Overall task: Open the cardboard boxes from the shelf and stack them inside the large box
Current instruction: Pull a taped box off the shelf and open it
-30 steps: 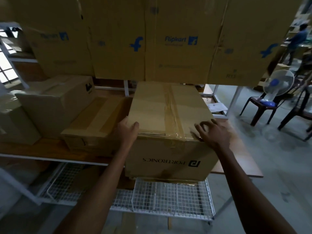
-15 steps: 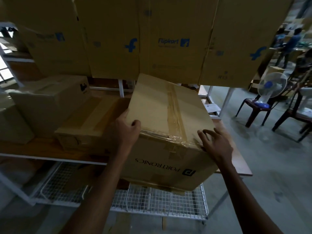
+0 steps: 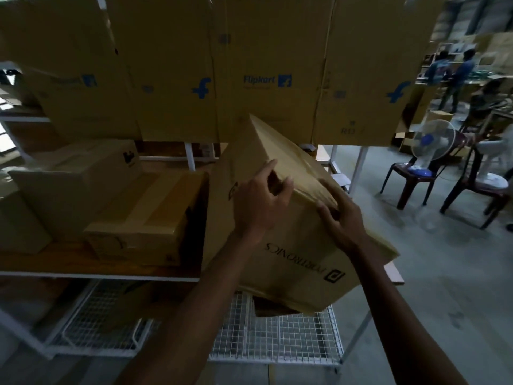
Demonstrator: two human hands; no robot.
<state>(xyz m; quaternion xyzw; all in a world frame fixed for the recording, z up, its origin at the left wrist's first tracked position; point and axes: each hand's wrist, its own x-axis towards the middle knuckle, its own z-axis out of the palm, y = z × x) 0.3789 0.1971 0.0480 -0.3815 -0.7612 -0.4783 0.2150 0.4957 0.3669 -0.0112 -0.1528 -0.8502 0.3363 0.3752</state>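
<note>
Left grip [image 3: 256, 200] | curled on tilted box [image 3: 291, 245] edge (taped) | right grip [image 3: 342, 218] pressing same edge

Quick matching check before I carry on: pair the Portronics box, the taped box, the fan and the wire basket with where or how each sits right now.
Things:
1. Portronics box
2. taped box
3. fan
4. wire basket

States:
A. on a chair, at right
B. lying flat on the wooden shelf
C. tilted, under both hands
D. below the wooden shelf

Pairs: 1-C, 2-B, 3-A, 4-D. The left hand and right hand rest along the Portronics box's upper edge.
</note>
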